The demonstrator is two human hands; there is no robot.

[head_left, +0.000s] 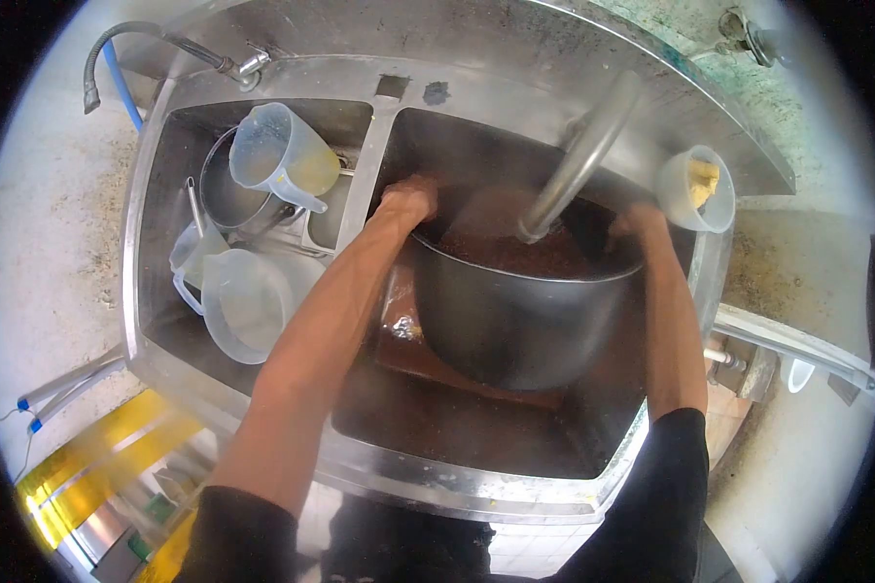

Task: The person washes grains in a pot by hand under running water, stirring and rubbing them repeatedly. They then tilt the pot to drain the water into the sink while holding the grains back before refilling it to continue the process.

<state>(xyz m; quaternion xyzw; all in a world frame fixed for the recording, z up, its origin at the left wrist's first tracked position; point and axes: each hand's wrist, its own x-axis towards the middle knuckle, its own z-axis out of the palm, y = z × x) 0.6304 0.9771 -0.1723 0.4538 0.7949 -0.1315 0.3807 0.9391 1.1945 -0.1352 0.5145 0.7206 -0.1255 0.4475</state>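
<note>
A large dark metal pot (525, 325) stands in the right basin of a steel sink (360, 185). Brown liquid fills the pot, and more brown liquid lies in the basin around it. My left hand (413, 197) is closed at the pot's left rim. At the right rim my right hand (637, 222) is closed too, its fingertips partly blurred. Between my hands, a metal spout (578, 160) reaches down to the liquid in the pot.
In the left basin lie plastic jugs (248, 301) and a round metal pot (231, 189). A hose faucet (165, 37) arches at the back left. A plastic container (698, 189) with a yellow sponge (703, 180) sits on the right ledge.
</note>
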